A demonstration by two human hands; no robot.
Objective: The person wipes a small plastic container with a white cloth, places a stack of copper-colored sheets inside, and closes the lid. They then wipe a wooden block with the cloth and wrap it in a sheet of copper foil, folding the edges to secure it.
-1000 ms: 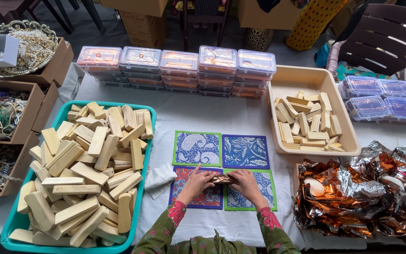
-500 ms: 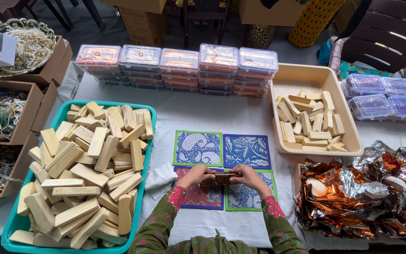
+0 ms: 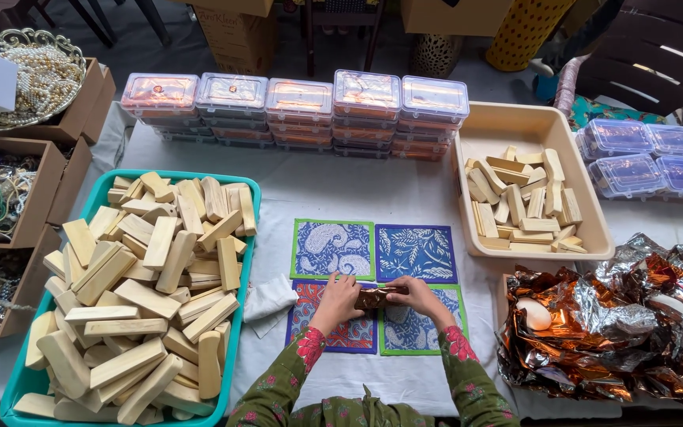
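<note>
Teal plastic tub point(image 3: 9, 379) heaped with bare pale wooden bars, far fuller than beige tray point(image 3: 468, 170). Between left hand point(image 3: 337, 299) and right hand point(image 3: 416, 294), fingers pinching small copper-foil-wrapped bar point(image 3: 375, 297) over patterned cloth squares point(image 3: 413, 251); most seemingly unwrapped

Lying crosswise between the left hand point(image 3: 335, 300) and right hand point(image 3: 420, 297): a small block wrapped in coppery-brown foil point(image 3: 376, 297), shiny and crinkled, long axis running left to right. Being gripped at both ends by fingertips, only the middle showing. Hovering just over the seam between the red-and-blue and green-edged blue printed cloth squares point(image 3: 413, 326).
</note>
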